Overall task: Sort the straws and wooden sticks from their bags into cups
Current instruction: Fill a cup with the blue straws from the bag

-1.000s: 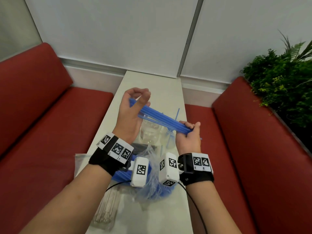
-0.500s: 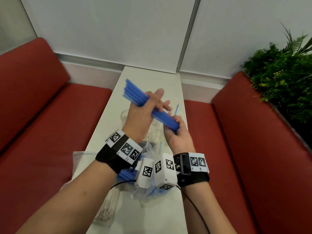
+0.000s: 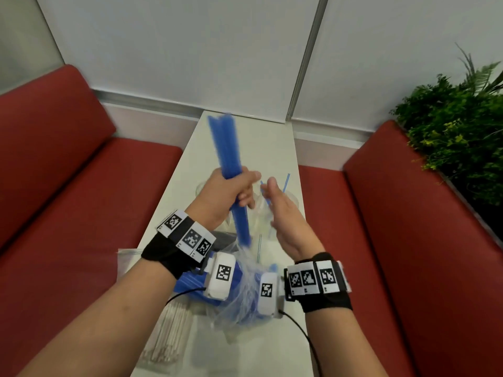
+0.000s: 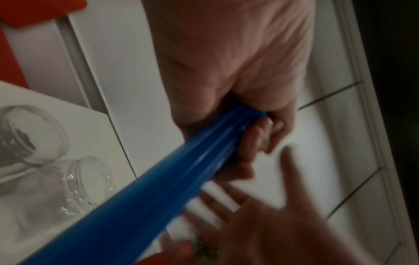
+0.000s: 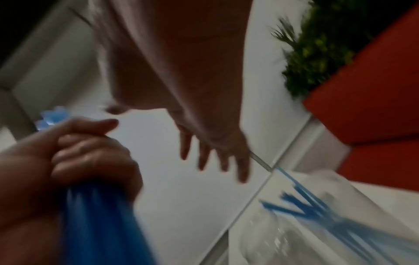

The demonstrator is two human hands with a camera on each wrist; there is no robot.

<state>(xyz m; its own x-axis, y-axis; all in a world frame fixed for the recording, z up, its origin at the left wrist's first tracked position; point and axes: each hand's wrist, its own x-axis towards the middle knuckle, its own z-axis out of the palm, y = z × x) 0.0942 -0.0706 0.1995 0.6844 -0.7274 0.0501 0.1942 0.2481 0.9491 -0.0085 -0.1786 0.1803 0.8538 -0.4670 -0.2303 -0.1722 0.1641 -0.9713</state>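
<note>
Straws (image 3: 227, 164), thick and blue, stand nearly upright as a bundle in your left hand (image 3: 226, 195), whose grip is wrapped firmly around their middle. Your right hand (image 3: 285, 213) sits just beside the bundle without touching it, its grip released, fingers (image 5: 223, 157) straight and spread. Both hands hover above a narrow white tabletop (image 3: 275, 148) set between two red benches (image 3: 81, 186). Two clear cups stand behind your hands: one cup (image 3: 202, 187) is mostly hidden by your left hand, and the other cup (image 3: 292, 200) holds a few thin blue straws (image 3: 285, 182). Closer to you lies a crumpled clear bag (image 3: 245, 292) with more blue straws inside. At the near left edge, a second clear bag (image 3: 168, 338) holds pale wooden sticks. A leafy green plant (image 3: 451, 142) fills the far right.
</note>
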